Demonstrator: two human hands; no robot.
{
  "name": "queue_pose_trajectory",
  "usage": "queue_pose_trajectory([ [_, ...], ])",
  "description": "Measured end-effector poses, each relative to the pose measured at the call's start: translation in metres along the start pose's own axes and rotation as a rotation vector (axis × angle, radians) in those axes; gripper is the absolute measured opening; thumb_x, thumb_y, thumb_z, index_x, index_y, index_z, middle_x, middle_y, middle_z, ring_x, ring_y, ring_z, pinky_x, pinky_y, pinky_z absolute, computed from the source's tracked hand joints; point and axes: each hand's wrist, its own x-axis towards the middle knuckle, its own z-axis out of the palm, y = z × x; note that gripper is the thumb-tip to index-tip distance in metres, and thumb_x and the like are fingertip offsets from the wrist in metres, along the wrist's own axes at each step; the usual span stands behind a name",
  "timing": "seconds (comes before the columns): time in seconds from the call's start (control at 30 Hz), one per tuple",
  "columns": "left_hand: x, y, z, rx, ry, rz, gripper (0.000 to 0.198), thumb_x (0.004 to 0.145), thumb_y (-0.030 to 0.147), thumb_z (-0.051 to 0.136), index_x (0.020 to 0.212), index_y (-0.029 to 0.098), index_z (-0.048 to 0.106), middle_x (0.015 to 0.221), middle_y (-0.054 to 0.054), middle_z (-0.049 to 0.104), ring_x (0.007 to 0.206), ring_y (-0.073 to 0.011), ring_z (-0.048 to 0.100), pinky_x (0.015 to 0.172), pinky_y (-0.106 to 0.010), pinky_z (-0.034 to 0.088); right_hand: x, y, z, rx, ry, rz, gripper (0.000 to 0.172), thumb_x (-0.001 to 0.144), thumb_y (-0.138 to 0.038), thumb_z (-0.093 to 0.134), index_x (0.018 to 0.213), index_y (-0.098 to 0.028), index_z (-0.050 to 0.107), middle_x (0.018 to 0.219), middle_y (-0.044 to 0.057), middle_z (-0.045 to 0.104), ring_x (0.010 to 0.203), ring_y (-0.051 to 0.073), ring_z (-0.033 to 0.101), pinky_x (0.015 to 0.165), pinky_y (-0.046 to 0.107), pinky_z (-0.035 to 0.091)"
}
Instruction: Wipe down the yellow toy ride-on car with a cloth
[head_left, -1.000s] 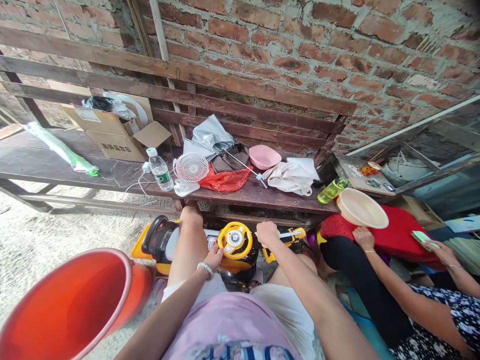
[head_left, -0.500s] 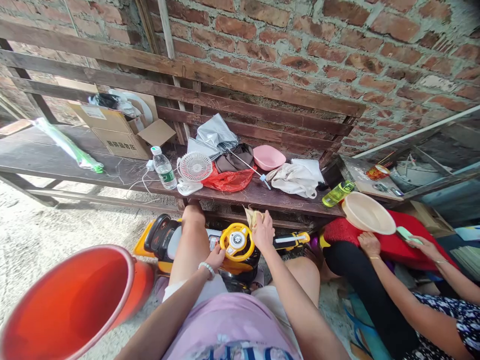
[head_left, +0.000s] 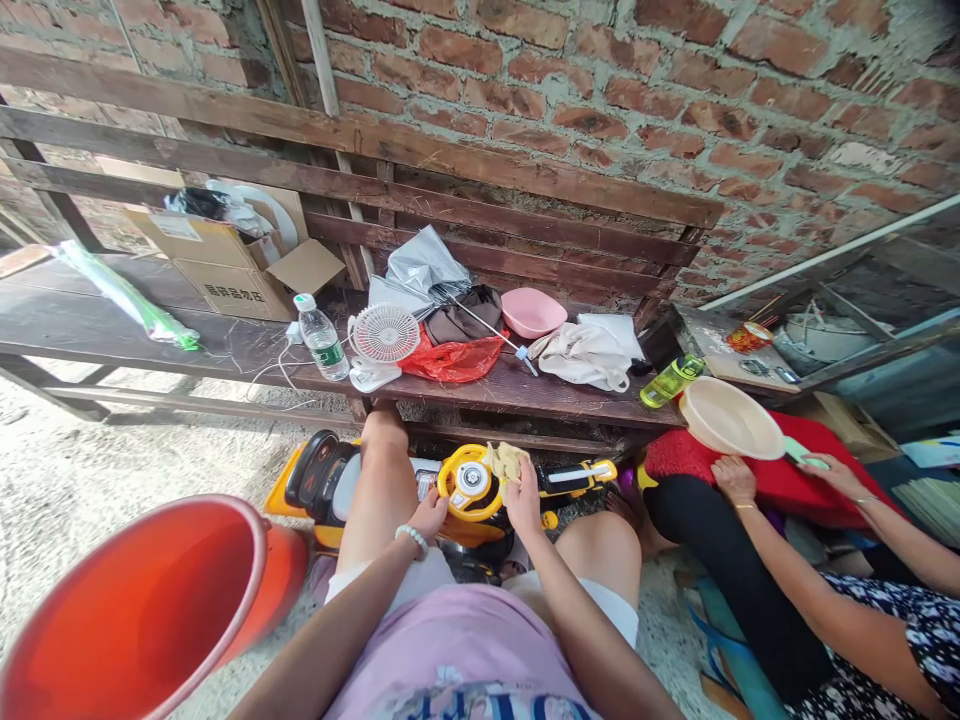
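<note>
Between my knees stands a yellow and black ride-on toy car (head_left: 337, 485) with a yellow steering wheel (head_left: 469, 482). My left hand (head_left: 430, 514), a beaded bracelet at its wrist, is closed on the wheel's lower left rim. In my right hand (head_left: 523, 500) is a crumpled pale yellow cloth (head_left: 507, 461), held at the wheel's upper right rim; part of that rim is hidden behind it. To the right of the wheel extends a yellow and black arm of the toy (head_left: 577, 477).
A large red bucket (head_left: 262, 560) stands at my left. Along the wall, a wooden bench (head_left: 600, 405) bears a cardboard box (head_left: 232, 285), water bottle (head_left: 322, 340), small fan (head_left: 384, 335), umbrella (head_left: 424, 265) and pink basin (head_left: 533, 312). At right, another person's hands hold a cream basin (head_left: 731, 420) and a green-handled object.
My right hand with the cloth has shifted slightly, and the cloth now spreads over the wheel's right rim. My left hand stays on the wheel. The other person's green object has moved toward the basin.
</note>
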Motion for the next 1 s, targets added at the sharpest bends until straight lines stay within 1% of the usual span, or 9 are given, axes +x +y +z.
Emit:
queue_pose_trajectory([
  [0.1,-0.001,0.000,-0.001,-0.022,0.011,-0.004,0.025,0.100,0.030,0.054,0.122,0.018,0.061,0.111,-0.010,0.074,0.091,-0.0201,0.074,0.074,-0.028,0.060,-0.002,0.000,-0.002,0.032,-0.056,0.112,0.070,0.092,-0.018,0.029,0.161,-0.010,0.036,0.155,0.018,0.051,0.144,0.025,0.048,0.121,0.039,0.038],
  [0.23,-0.001,0.001,-0.001,-0.049,0.005,0.003,0.030,0.099,0.029,0.056,0.126,0.017,0.060,0.111,-0.011,0.074,0.088,-0.0211,0.075,0.070,-0.029,0.060,-0.018,0.001,-0.005,-0.083,-0.179,0.208,0.068,0.099,-0.026,0.027,0.168,-0.024,0.026,0.144,0.016,0.057,0.123,0.027,0.065,0.106,0.041,0.050],
  [0.37,0.000,0.000,-0.001,-0.024,-0.001,0.022,0.028,0.100,0.026,0.052,0.124,0.017,0.061,0.110,-0.011,0.074,0.091,-0.0209,0.075,0.071,-0.027,0.060,-0.034,0.007,0.000,-0.207,-0.286,0.396,0.067,0.102,-0.027,0.022,0.169,-0.021,0.020,0.133,0.018,0.062,0.111,0.027,0.070,0.100,0.040,0.052],
  [0.53,0.000,-0.001,-0.002,-0.029,-0.012,0.018,0.028,0.100,0.029,0.054,0.124,0.018,0.061,0.109,-0.011,0.075,0.093,-0.0216,0.076,0.073,-0.028,0.060,-0.035,0.009,0.002,-0.341,-0.396,0.319,0.074,0.103,-0.033,0.035,0.170,-0.020,0.007,0.143,0.020,0.057,0.126,0.029,0.064,0.105,0.041,0.049],
  [0.63,0.000,0.000,-0.001,-0.028,-0.008,-0.001,0.027,0.101,0.027,0.051,0.125,0.017,0.059,0.111,-0.012,0.074,0.093,-0.0213,0.075,0.073,-0.029,0.060,-0.031,0.009,-0.002,-0.356,-0.479,0.235,0.076,0.103,-0.034,0.038,0.170,-0.021,0.005,0.147,0.020,0.056,0.130,0.029,0.061,0.107,0.040,0.047],
  [0.73,-0.001,0.001,0.000,-0.033,0.010,-0.005,0.027,0.102,0.026,0.049,0.125,0.016,0.058,0.111,-0.013,0.074,0.092,-0.0210,0.075,0.073,-0.029,0.060,-0.029,0.009,-0.008,-0.394,-0.528,0.142,0.071,0.103,-0.033,0.038,0.170,-0.026,0.015,0.145,0.019,0.057,0.126,0.029,0.064,0.105,0.042,0.048],
  [0.83,-0.001,0.001,0.000,-0.046,0.013,0.006,0.027,0.102,0.028,0.051,0.125,0.017,0.058,0.112,-0.012,0.073,0.093,-0.0210,0.075,0.072,-0.028,0.060,-0.033,0.011,-0.010,-0.443,-0.577,0.084,0.062,0.100,-0.026,0.040,0.162,-0.031,0.038,0.140,0.016,0.061,0.120,0.029,0.067,0.100,0.041,0.050],
  [0.9,-0.001,0.001,0.000,-0.039,0.007,0.011,0.027,0.102,0.028,0.050,0.126,0.017,0.058,0.114,-0.012,0.073,0.094,-0.0209,0.075,0.072,-0.028,0.060,-0.038,0.011,-0.009,-0.446,-0.598,0.057,0.060,0.099,-0.023,0.041,0.158,-0.031,0.045,0.140,0.015,0.062,0.119,0.028,0.068,0.099,0.040,0.050],
  [1.0,0.000,-0.001,0.000,-0.025,-0.008,0.002,0.029,0.102,0.028,0.050,0.127,0.017,0.058,0.114,-0.012,0.074,0.094,-0.0203,0.075,0.074,-0.027,0.060,-0.045,0.010,-0.005,-0.402,-0.492,0.117,0.069,0.099,-0.025,0.039,0.166,-0.024,0.028,0.150,0.018,0.057,0.125,0.028,0.066,0.101,0.039,0.050],
])
